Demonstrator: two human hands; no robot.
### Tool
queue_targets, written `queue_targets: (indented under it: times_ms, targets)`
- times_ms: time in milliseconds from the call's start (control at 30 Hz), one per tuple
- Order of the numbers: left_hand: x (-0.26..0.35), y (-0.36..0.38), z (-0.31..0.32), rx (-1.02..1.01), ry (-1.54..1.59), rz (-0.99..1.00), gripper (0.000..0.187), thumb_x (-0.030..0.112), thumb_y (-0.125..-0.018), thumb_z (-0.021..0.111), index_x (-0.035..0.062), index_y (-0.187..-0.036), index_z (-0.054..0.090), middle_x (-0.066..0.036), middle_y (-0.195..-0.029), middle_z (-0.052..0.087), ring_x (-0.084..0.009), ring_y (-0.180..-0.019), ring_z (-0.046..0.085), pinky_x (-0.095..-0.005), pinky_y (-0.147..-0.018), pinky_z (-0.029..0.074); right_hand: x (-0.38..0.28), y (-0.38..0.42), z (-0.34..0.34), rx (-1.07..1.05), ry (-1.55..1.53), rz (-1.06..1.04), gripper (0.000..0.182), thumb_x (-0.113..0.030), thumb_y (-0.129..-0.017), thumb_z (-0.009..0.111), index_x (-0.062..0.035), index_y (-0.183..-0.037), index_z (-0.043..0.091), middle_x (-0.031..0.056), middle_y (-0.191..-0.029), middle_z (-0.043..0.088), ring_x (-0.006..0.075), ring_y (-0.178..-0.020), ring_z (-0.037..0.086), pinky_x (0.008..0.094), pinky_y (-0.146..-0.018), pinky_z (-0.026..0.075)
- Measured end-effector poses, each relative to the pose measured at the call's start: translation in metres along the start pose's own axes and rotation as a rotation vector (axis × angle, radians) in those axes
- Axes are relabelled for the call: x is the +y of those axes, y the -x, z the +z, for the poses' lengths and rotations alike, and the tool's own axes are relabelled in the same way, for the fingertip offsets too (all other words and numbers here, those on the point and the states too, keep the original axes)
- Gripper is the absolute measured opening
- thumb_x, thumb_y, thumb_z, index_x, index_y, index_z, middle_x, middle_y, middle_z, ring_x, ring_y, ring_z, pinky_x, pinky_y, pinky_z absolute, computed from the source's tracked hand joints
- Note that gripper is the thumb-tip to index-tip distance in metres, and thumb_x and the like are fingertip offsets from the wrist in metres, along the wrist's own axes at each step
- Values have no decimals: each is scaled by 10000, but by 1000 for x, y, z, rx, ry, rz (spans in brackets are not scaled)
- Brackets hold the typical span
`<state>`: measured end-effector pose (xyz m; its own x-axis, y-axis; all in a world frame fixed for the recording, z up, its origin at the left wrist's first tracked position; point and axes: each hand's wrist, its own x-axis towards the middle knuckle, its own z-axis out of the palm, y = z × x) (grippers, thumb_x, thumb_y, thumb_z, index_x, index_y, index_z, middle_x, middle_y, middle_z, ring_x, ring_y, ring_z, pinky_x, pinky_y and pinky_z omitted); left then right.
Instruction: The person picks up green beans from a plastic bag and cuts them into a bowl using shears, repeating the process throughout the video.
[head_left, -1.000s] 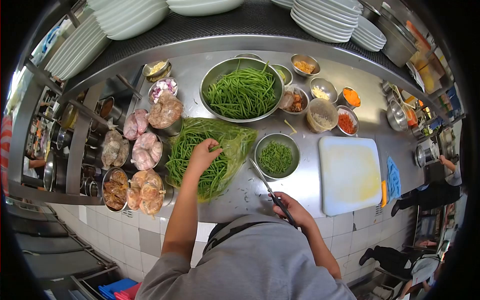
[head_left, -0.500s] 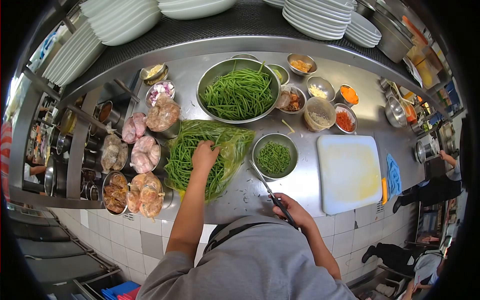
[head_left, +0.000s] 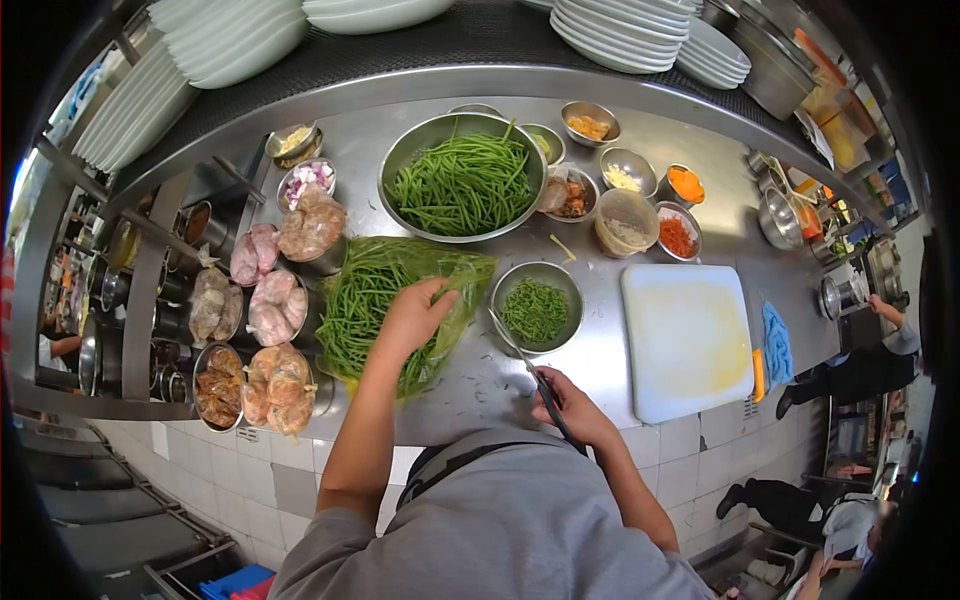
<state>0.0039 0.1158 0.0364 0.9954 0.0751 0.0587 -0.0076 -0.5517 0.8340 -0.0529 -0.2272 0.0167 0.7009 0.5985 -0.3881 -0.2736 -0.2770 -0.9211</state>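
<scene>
My left hand (head_left: 415, 312) is over the right side of a yellow-green plastic bag (head_left: 470, 272), its fingers curled; what they hold, if anything, is hidden. Long green beans (head_left: 365, 305) fill the opened bag. In my right hand (head_left: 572, 405) is a pair of scissors (head_left: 522, 352) with black handles and long metal blades. Their tips point up and left, at the rim of a small steel bowl (head_left: 574, 325). Short cut green pieces (head_left: 535, 310) lie in that bowl. Behind it stands a large steel bowl (head_left: 388, 190) heaped with more green beans (head_left: 465, 185).
Bagged meat (head_left: 278, 388) and filled containers crowd the left side. A white cutting board (head_left: 685, 340), an orange-handled tool (head_left: 758, 375) and a blue cloth (head_left: 776, 342) are at right. Small ingredient bowls line the back, beneath a shelf of plates (head_left: 615, 35). Another person's arm (head_left: 890, 312) shows far right.
My left hand has risen from among the beans and shifted right toward the bag's edge. My right hand still holds the scissors near the small bowl. The whole view has shifted slightly.
</scene>
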Motion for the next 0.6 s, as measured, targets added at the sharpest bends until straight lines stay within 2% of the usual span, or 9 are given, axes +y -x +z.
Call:
queue_targets:
  times_ms: [33, 100, 133, 300, 400, 500, 567, 600]
  targets:
    - [0, 0, 6, -4, 6, 4, 297, 244, -1015, 687, -13, -1162, 713, -140, -912, 741, -208, -769, 643, -341, -758, 515, -6, 0, 2, 32, 22, 14, 783, -200, -928, 817, -68, -1574, 395, 16, -1058, 597, 123, -969, 576, 289, -900, 483]
    - [7, 1, 14, -4, -144, 153, 309, 239, -994, 711, -16, -1168, 719, -163, -983, 739, -271, -834, 683, -363, -784, 531, -10, -1, 1, 70, 44, 32, 785, -217, -929, 819, -72, -1574, 397, 15, -1058, 597, 126, -971, 577, 295, -907, 484]
    - [19, 2, 15, -95, -123, 48, 311, 237, -980, 722, -16, -1159, 729, -184, -1034, 734, -324, -908, 701, -386, -817, 542, -7, -4, -1, 87, 53, 50, 790, -233, -931, 819, -62, -1575, 394, 15, -1054, 595, 127, -976, 577, 295, -910, 484]
    - [26, 5, 35, -194, -79, 78, 286, 236, -978, 720, -6, -1128, 741, -184, -1028, 738, -329, -909, 709, -397, -820, 545, 24, -17, -8, 147, -50, 22, 793, -249, -942, 811, -25, -1572, 384, 15, -1029, 596, 128, -965, 581, 286, -902, 485]
    - [27, 6, 48, -238, -56, 88, 286, 245, -973, 721, -3, -1115, 745, -182, -1014, 738, -336, -907, 711, -402, -823, 547, 28, -18, -9, 127, -157, 13, 797, -276, -925, 835, -24, -1558, 421, 14, -1037, 626, 121, -974, 591, 281, -887, 490]
    - [27, 6, 58, -247, -54, 118, 294, 255, -969, 723, -2, -1108, 748, -177, -995, 732, -339, -912, 709, -406, -830, 548, 27, -17, -8, 108, -206, 18, 765, -258, -938, 820, -24, -1552, 428, 18, -1014, 628, 105, -926, 588, 274, -845, 489]
    - [29, 6, 62, -246, -52, 125, 298, 260, -967, 724, -2, -1105, 750, -177, -986, 729, -341, -916, 708, -408, -833, 549, 30, -17, -7, 140, -282, 1, 711, -249, -956, 802, -24, -1530, 449, -2, -906, 597, 101, -795, 570, 272, -735, 480]
    - [31, 5, 63, -253, -70, 124, 297, 259, -964, 729, -4, -1101, 749, -174, -980, 730, -336, -913, 709, -406, -831, 549, 29, -16, -7, 141, -281, 2, 711, -249, -956, 802, -24, -1530, 449, -2, -906, 597, 101, -795, 570, 272, -735, 480]
